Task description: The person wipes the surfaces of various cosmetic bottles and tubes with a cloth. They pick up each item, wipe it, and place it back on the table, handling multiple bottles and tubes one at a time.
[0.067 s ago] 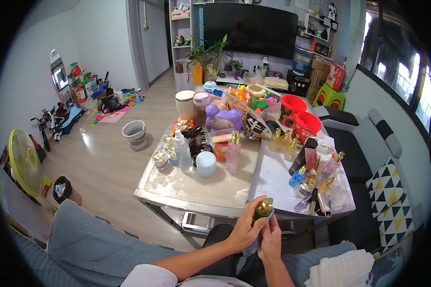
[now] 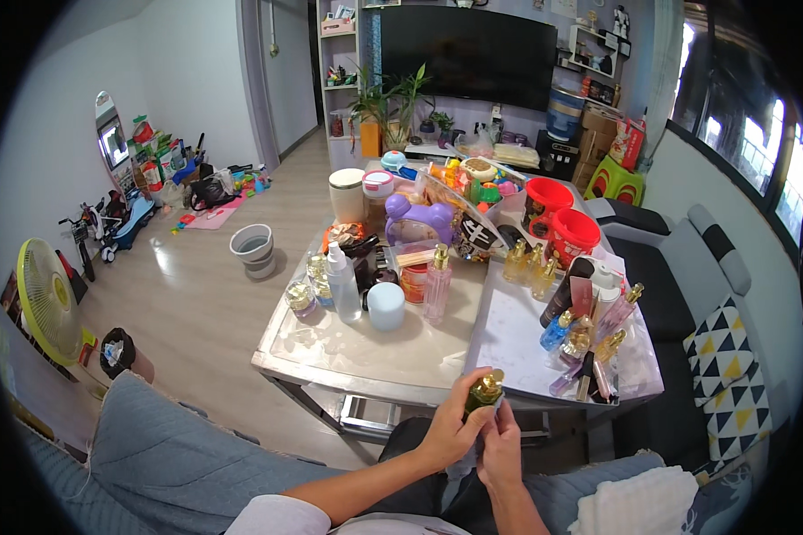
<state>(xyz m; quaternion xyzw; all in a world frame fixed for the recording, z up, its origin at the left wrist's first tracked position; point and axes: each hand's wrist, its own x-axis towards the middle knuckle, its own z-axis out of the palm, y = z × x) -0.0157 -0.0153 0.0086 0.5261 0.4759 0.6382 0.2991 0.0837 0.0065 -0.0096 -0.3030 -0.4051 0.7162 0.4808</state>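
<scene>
Gold-topped perfume bottle (image 2: 484, 391), dark greenish glass, is up in both hands, off the counter (image 2: 375, 358), near its front edge & above the lap; cap end up, leaning a bit to the R.

Handling, IMO: a steady hold on the body w/ the L hand (image 2: 453, 430) suits it, leaving the R hand (image 2: 501, 448) free to work around the side. Keep the top up & avoid pressing on it, b/c it may be a sprayer. Glass likely slips if damp, so light, even pressure is better than a hard squeeze; staying clear of the counter edge avoids a knock. Pale cloth-like piece (image 2: 463, 465) hangs below the hands; best kept bunched so it doesn't snag.

Fingers: L ones are wrapped around the bottle, thumb across the near side, open only approx. as far as its width. R ones are curled close together against its R side; can't tell if they pinch glass, the pale piece, or both, b/c the tips are hidden.

Nearest on the counter: blue bottle (image 2: 556, 331) & pink bottle (image 2: 436, 296), both apart from the hands.
</scene>
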